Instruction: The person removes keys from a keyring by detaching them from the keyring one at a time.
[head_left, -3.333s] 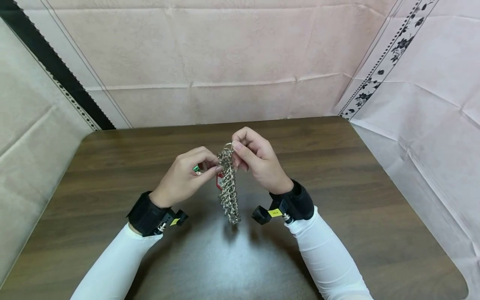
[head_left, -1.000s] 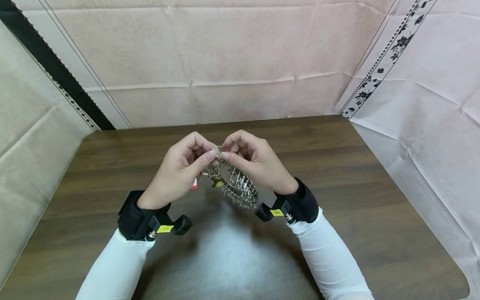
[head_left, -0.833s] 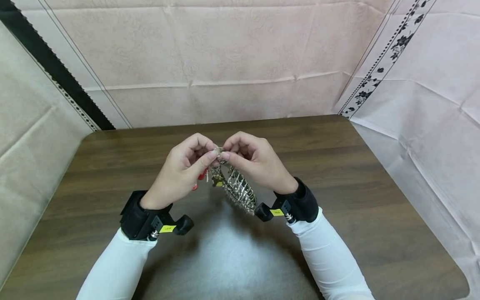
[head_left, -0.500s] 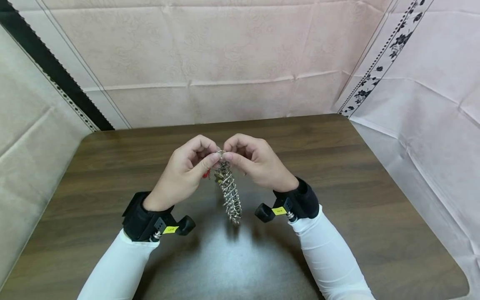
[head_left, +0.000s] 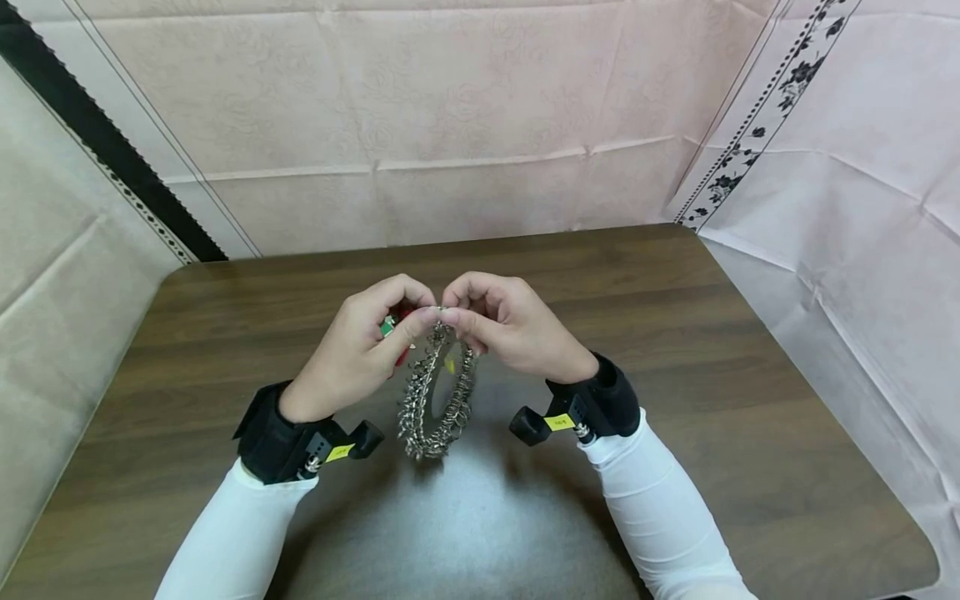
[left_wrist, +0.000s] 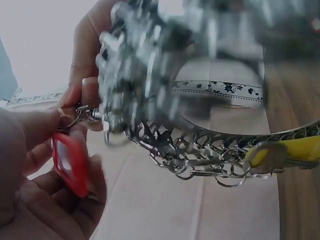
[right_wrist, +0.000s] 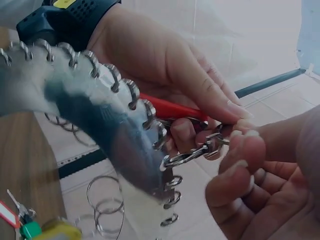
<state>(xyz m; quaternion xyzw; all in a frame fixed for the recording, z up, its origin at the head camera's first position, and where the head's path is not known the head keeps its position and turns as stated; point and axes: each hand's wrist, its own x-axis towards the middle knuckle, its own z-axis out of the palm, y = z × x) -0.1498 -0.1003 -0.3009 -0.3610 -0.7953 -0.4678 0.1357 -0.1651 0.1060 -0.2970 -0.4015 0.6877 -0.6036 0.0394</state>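
Above the table (head_left: pixel 675 433), a metal-ringed loop (head_left: pixel 414 406), long axis steeply downward, top in pinched fingers (head_left: pixel 459 317) of both hands (head_left: pixel 356 350) (head_left: pixel 517 329).

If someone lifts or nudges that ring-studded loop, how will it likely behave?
The ring-studded loop will probably hold its curve, since its band looks like one smooth strip. The small rings threaded along its edge likely swing and rattle. The band's glossy face may prove slippery.

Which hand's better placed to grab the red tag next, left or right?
Probably the left hand: the red tag is right beside it. The right hand is farther off, pinching at the top of the ring-studded loop.
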